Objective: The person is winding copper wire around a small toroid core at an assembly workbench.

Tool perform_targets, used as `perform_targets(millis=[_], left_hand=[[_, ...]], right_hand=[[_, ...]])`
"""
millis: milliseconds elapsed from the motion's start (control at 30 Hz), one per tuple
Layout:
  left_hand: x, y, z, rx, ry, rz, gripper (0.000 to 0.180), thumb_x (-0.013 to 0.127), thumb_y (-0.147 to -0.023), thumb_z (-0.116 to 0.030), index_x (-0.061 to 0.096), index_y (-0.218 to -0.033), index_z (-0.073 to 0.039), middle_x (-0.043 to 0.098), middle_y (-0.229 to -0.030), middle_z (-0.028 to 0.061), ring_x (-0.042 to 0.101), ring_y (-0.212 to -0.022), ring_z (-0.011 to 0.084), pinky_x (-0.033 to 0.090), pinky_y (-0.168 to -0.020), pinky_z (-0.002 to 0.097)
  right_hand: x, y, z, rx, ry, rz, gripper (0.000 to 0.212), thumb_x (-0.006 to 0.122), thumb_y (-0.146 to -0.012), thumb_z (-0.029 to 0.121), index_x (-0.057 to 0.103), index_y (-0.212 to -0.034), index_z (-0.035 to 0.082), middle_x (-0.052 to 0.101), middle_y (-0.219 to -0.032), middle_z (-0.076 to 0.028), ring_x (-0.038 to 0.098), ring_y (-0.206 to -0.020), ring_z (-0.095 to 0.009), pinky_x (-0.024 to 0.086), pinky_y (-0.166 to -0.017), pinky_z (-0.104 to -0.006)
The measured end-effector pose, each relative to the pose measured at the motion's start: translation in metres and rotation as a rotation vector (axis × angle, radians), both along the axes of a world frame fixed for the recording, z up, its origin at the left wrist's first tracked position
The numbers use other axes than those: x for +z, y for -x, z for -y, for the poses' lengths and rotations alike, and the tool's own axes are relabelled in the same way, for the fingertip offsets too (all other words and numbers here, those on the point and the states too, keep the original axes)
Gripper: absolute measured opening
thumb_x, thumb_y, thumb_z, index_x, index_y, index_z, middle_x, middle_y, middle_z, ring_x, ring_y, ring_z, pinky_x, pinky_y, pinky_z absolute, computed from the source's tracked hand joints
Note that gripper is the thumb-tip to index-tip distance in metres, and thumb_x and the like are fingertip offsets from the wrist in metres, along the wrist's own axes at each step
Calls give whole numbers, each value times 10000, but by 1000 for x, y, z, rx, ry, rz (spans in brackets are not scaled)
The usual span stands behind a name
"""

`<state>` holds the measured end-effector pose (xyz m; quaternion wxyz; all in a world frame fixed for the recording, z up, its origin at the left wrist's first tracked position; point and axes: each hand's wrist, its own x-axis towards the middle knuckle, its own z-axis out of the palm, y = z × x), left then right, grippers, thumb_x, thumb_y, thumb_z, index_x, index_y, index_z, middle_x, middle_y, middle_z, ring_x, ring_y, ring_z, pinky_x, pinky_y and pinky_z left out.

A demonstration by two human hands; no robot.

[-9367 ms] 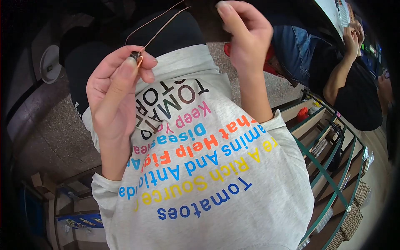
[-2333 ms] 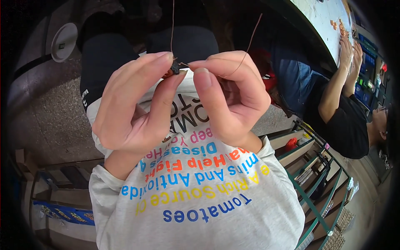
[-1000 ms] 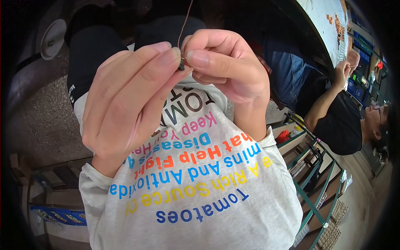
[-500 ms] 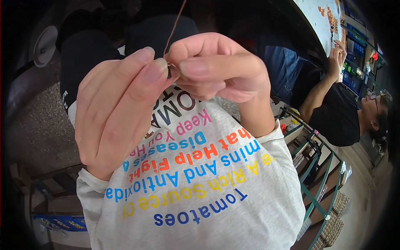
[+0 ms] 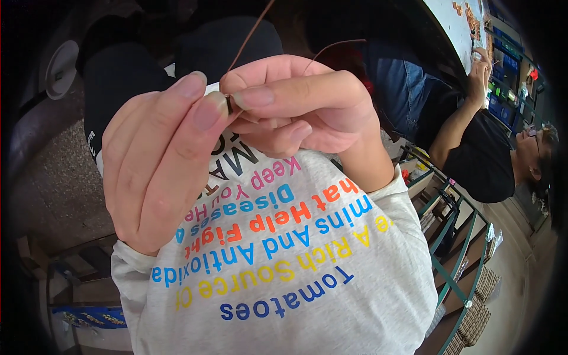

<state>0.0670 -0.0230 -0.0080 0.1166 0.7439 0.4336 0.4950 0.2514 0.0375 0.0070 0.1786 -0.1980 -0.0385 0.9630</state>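
Left hand (image 5: 157, 165) pinches small dark part (image 5: 229, 106) between both hands' fingertips; right hand (image 5: 313, 106) pinches fine copper beside it. Part's long axis seems near-vertical (mostly finger-covered). Copper wire (image 5: 250, 36) points up-right; wire tail (image 5: 340, 42), hidden half a second ago, shows. Beyond: speckled floor (image 5: 62, 157), white table (image 5: 453, 34).

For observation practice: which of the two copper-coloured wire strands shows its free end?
The right wire strand, arching out above the right hand: its tip is visible, whereas the left wire strand leaves the picture's top edge.

Workshop: copper-coloured parts (image 5: 474, 25) on worktable (image 5: 448, 25), co-worker (image 5: 482, 163) alongside, green-framed shelving (image 5: 448, 280).
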Motion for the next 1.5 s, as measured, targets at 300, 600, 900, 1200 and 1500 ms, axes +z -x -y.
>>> perform_targets(millis=[300,600,900,1200,1500], left_hand=[[-4,-3,0,40,-33,-11,357,698,-723,142,637,-1053,22,662,-1078,205,664,-839,287,572,-747,342],[-1,-1,0,13,-17,-42,351,698,-728,135,639,-1053,17,666,-1070,202,666,-846,285,571,-754,338],[1,-4,1,40,-18,-57,349,694,-734,132,641,-1058,12,668,-1071,194,667,-856,277,567,-758,337],[-5,-6,0,40,-28,-35,359,683,-736,141,646,-1069,14,669,-1068,194,666,-852,267,562,-759,320],[-1,-11,-3,69,-11,-61,317,668,-743,147,656,-1039,34,678,-1047,192,665,-849,264,557,-754,317]], right_hand=[[-2,0,3,0,-52,20,128,462,-937,14,522,-833,-26,437,-662,-13,285,-504,-29,183,-429,-138],[-3,2,9,-60,-16,-5,130,555,-928,19,622,-826,-24,415,-585,46,277,-494,-26,170,-441,-160],[-6,1,14,-97,-2,-34,144,458,-937,14,559,-860,-54,392,-608,29,260,-499,-29,172,-447,-156],[-14,-5,10,-81,63,-147,326,394,-943,-27,579,-1208,-72,502,-730,-48,328,-590,-61,200,-481,-163],[3,-1,3,-69,145,-17,166,484,-937,15,603,-1049,-10,552,-747,-63,425,-570,-83,256,-442,-156]])
